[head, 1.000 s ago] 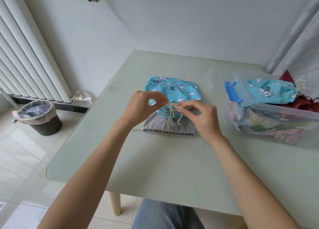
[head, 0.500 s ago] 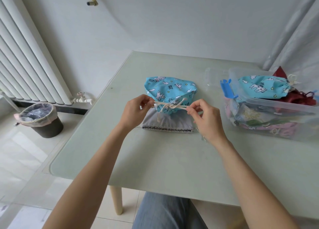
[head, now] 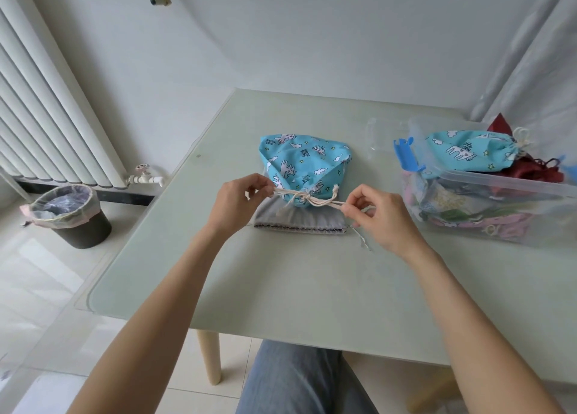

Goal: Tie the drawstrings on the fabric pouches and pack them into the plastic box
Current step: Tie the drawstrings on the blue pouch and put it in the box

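Small dark lettering is printed among the animal figures on the blue pouch (head: 304,160) lying on the table, but it is too small and creased to be read with certainty. On the blue pouch in the plastic box (head: 462,151), similar lettering is printed above an animal figure; it appears upside down and cannot be made out letter for letter. No brand, number or sign can be read elsewhere.
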`<state>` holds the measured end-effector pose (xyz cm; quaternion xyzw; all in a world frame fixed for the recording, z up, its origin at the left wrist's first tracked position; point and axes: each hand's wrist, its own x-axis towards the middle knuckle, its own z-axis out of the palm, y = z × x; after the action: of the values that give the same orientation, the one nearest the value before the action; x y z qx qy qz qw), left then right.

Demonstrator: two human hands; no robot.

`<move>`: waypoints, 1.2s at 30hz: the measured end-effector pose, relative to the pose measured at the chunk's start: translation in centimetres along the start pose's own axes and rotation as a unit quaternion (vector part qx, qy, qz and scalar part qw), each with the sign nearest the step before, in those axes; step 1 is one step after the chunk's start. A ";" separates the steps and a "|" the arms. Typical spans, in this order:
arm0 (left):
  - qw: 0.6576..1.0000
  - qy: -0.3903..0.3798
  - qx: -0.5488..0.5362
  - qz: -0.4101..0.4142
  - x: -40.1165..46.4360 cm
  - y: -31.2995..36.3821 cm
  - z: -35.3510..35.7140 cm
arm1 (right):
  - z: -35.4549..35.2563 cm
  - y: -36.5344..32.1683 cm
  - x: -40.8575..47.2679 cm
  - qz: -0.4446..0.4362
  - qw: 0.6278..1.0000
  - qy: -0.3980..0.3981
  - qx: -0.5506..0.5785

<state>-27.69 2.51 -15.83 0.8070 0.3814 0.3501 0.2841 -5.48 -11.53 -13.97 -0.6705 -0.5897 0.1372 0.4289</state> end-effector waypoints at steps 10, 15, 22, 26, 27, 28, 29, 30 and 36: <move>0.975 -0.176 0.060 0.119 0.7 0.9 0.2 | 1.7 -0.8 2.0 -0.104 0.983 -0.148 -0.042; 0.955 -0.092 0.219 0.177 2.1 -0.9 2.0 | 3.0 -0.2 3.4 -0.138 0.939 -0.138 -0.283; 0.998 -0.032 0.011 0.052 7.8 -1.5 -0.6 | 1.8 -1.1 11.9 -0.043 0.996 0.013 -0.082; 0.981 -0.086 0.054 -0.167 11.7 -3.5 1.0 | 3.4 2.7 18.7 0.098 0.984 -0.008 -0.150; 0.974 -0.104 0.062 -0.189 12.0 -3.8 1.7 | 3.9 3.9 19.2 0.141 0.975 -0.040 -0.166; 0.972 -0.113 0.064 -0.194 12.6 -4.0 2.2 | 4.5 5.0 19.8 0.172 0.968 -0.067 -0.172; 0.973 -0.114 0.062 -0.190 13.0 -4.2 2.7 | 4.8 5.7 20.0 0.189 0.963 -0.084 -0.175; 0.976 -0.102 0.058 -0.186 13.3 -4.4 3.0 | 5.0 6.2 20.0 0.194 0.961 -0.087 -0.176; 0.994 0.023 0.026 -0.105 14.9 -4.4 3.8 | 4.7 5.3 20.7 0.166 0.973 0.015 -0.162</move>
<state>-19.65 16.36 -16.09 0.7614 0.4793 0.3268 0.2892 0.37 9.52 -13.99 -0.8216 -0.4777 0.0996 0.2949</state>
